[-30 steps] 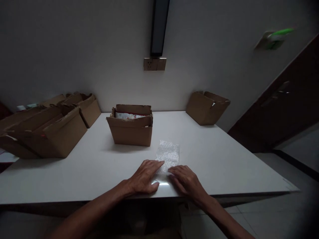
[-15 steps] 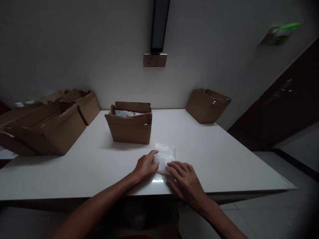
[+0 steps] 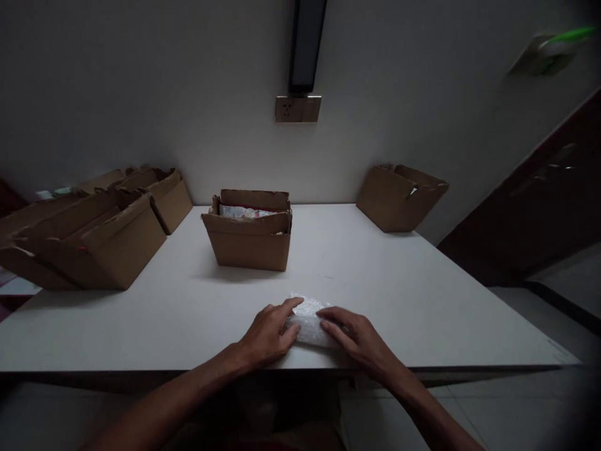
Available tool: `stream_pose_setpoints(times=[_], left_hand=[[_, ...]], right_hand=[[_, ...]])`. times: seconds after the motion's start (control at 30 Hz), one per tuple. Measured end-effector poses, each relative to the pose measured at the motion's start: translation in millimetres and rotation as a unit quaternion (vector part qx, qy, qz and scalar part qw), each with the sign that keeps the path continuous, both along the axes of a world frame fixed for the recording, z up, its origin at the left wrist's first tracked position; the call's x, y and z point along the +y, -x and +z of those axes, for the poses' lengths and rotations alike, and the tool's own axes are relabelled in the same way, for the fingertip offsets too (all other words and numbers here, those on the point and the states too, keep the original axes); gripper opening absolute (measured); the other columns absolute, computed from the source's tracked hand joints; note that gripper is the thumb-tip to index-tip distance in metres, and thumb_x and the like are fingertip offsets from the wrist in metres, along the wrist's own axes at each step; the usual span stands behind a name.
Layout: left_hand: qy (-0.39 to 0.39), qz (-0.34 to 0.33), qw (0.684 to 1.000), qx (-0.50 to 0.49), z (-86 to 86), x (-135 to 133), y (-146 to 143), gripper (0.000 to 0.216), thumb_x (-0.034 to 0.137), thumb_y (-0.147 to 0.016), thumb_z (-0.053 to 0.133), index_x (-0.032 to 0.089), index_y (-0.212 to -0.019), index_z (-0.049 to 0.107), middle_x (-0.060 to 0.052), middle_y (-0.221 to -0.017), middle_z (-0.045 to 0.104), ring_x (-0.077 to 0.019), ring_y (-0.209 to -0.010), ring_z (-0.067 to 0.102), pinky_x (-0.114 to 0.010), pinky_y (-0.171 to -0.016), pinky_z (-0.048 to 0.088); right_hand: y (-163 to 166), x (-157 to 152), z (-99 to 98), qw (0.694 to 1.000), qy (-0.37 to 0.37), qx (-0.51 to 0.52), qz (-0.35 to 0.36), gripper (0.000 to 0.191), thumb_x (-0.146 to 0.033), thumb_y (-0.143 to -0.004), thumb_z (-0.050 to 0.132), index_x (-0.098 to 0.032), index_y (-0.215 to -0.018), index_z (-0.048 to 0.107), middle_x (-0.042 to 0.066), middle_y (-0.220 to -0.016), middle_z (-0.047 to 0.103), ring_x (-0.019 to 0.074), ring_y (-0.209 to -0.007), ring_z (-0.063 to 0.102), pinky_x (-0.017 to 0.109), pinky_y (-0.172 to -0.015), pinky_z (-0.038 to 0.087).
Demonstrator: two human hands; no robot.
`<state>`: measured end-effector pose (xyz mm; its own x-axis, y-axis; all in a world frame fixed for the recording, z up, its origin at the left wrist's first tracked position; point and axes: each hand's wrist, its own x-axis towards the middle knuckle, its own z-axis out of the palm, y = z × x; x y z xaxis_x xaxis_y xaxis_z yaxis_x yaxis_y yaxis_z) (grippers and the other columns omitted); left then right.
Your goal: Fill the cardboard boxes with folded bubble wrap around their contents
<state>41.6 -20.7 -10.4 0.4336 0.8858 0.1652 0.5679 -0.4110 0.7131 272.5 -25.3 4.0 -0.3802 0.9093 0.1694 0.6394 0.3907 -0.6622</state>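
Observation:
A piece of clear bubble wrap [image 3: 310,326] sits near the table's front edge, between my hands. It looks folded, and whether anything is inside it cannot be made out. My left hand [image 3: 267,332] grips its left side, with the index finger on top and the thumb at the near part. From the other side, my right hand [image 3: 355,335] pinches the right end between thumb and fingers. The far edge of the wrap tilts up a little off the white table [image 3: 178,332].
An open cardboard box [image 3: 248,244] with printed packets in it stands behind my hands. More open boxes [image 3: 126,250] crowd the table's left side. Another box [image 3: 397,200] is at the back right by the wall, below a wall socket [image 3: 298,109].
The bubble wrap has come nearer the front edge and now looks shorter from front to back, as if folded. My right hand has closed on its right end. The view has shifted slightly.

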Motion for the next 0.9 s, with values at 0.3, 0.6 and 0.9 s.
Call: stream_pose_setpoints(times=[0.3,0.6,0.9], left_hand=[[-0.066,0.073,0.994,0.055,-13.2,31,-15,0.055,0.026,-0.084,0.055,0.014,-0.137,0.049,-0.016,-0.13,0.059,-0.0319,-0.12,0.052,-0.05,-0.106,0.04],[0.026,0.034,0.998,-0.05,-10.0,25,-17,0.066,0.017,-0.075,0.057,0.015,-0.14,0.046,-0.01,-0.114,0.066,-0.024,-0.098,0.061,-0.039,-0.092,0.05],[-0.435,0.198,0.877,0.051,85.3,75,61,0.04,0.011,-0.085,0.054,0.015,-0.124,0.056,-0.015,-0.131,0.058,-0.0308,-0.136,0.041,-0.05,-0.111,0.031]], right_hand=[[-13,26,-39.7,0.981,-0.131,-0.125,-0.064,0.044,-0.052,-0.092,0.051,-0.018,-0.115,0.066,0.016,-0.133,0.062,0.033,-0.124,0.056,0.056,-0.101,0.045],[-6,27,-25.8,0.999,0.013,0.018,-0.023,0.039,-0.049,-0.082,0.062,-0.022,-0.11,0.062,0.009,-0.106,0.071,0.0275,-0.094,0.068,0.041,-0.081,0.056],[-11,19,1.8,0.956,0.193,0.218,-0.039,0.047,-0.058,-0.085,0.056,-0.024,-0.117,0.063,0.007,-0.113,0.069,0.0273,-0.098,0.068,0.037,-0.083,0.056]])
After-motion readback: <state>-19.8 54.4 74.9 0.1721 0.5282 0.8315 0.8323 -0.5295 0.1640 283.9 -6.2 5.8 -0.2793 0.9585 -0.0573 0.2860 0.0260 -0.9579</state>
